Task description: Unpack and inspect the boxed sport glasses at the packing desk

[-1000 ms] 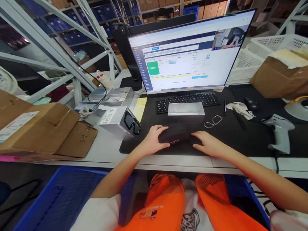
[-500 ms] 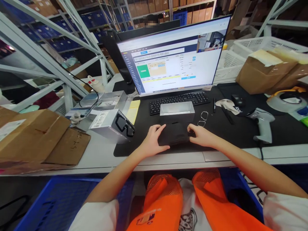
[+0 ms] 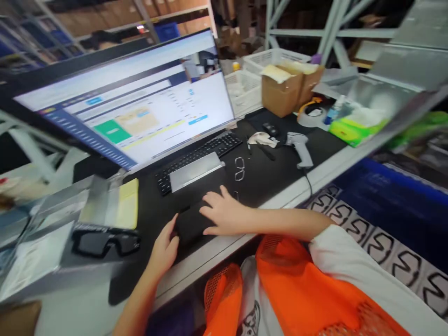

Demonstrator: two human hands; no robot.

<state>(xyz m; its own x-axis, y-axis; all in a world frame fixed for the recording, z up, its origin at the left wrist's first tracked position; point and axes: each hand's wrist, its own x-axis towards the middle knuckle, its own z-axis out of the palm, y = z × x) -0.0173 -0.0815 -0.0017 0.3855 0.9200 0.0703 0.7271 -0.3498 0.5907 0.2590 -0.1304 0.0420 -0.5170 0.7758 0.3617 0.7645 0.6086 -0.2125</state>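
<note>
A black case [image 3: 192, 225] lies on the black desk mat in front of the keyboard, hard to tell apart from the mat. My left hand [image 3: 165, 247] grips its left edge, thumb at the near side and fingers toward the far side. Spread over the case's right end, my right hand [image 3: 224, 213] is open, fingers fanned and resting on top. Beyond the case sits a silver-grey open box [image 3: 196, 171]. A clear frame-shaped piece [image 3: 239, 169] lies to the right on the mat. Motion blurs the picture somewhat.
A monitor [image 3: 140, 102] stands behind the keyboard [image 3: 168, 175]. On the left are a box with a sunglasses picture [image 3: 105, 242] and yellow paper [image 3: 128, 203]. On the right are a scanner [image 3: 300, 149], a mouse [image 3: 270, 129] and cardboard boxes [image 3: 280, 93].
The camera has turned to the right, so the desk appears shifted left. My right hand has gone from pinching at the case's right side to lying spread over it. My left hand stays on the case.
</note>
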